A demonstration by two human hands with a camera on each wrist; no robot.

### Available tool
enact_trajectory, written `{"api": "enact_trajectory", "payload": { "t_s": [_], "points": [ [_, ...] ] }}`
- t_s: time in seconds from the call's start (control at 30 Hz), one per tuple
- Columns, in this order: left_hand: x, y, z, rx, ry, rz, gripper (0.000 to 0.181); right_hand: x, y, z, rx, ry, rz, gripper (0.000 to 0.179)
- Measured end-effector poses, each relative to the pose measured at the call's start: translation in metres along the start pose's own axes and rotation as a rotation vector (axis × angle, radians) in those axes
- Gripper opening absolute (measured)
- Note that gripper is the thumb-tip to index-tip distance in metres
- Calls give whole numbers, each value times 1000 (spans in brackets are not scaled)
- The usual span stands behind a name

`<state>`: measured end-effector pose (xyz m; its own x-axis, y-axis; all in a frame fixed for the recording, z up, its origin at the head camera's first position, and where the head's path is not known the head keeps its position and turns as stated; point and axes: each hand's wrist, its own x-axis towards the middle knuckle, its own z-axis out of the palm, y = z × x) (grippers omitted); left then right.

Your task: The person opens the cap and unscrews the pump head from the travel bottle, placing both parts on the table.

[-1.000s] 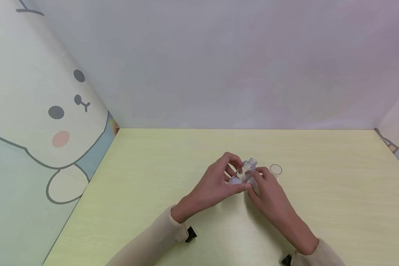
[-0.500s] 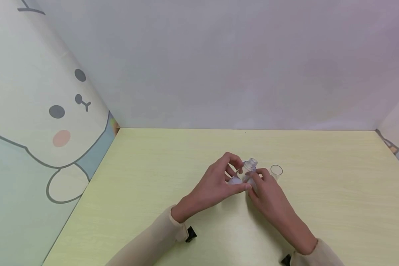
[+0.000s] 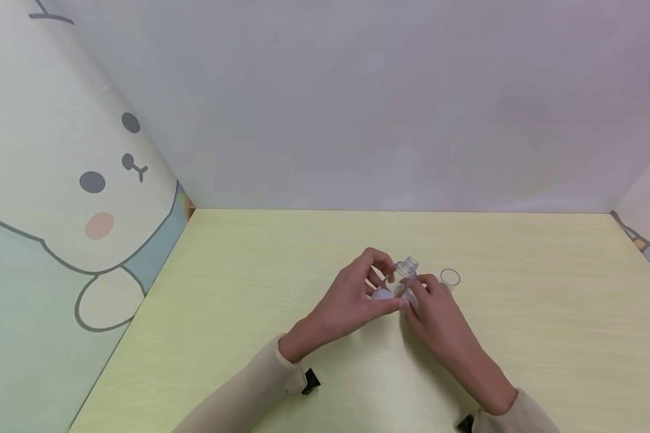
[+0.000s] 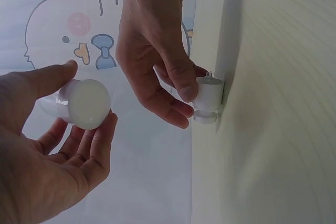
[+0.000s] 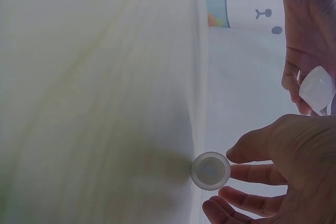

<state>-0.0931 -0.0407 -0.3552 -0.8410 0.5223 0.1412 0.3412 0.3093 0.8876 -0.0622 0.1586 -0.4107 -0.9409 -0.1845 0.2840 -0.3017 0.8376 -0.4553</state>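
My left hand [image 3: 352, 294] grips a small clear bottle [image 3: 405, 272] between thumb and fingers; its open neck points up and to the right. The bottle's round white base [image 4: 90, 104] faces the camera in the left wrist view. Close over the table, my right hand [image 3: 439, 313] pinches a small white cylinder [image 4: 209, 95] with a thin tip at one end. From the right wrist, this piece shows as a pale ring [image 5: 195, 170] at the thumb and fingertips. In the head view, the right fingers cover much of it.
A clear round-rimmed cup [image 3: 458, 277] stands just beyond my right hand. Pale wood-grain table [image 3: 547, 313] lies under both arms. A grey-lilac backdrop [image 3: 325, 108] rises behind it, with a cartoon-printed panel [image 3: 43, 150] on the left.
Both hands keep nearly the same place. My right hand has shifted very slightly, its index finger a little lower than one second ago.
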Motion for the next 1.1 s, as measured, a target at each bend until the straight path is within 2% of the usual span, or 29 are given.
{"api": "enact_trajectory", "payload": {
  "t_s": [0.63,1.1],
  "points": [
    [4,-3,0,13,9,-3,49,-5,-1,-6,-12,41,-9,33],
    [9,-12,-4,-38,-30,-58,42,-17,-2,-19,-45,73,-18,34]
  ]
}}
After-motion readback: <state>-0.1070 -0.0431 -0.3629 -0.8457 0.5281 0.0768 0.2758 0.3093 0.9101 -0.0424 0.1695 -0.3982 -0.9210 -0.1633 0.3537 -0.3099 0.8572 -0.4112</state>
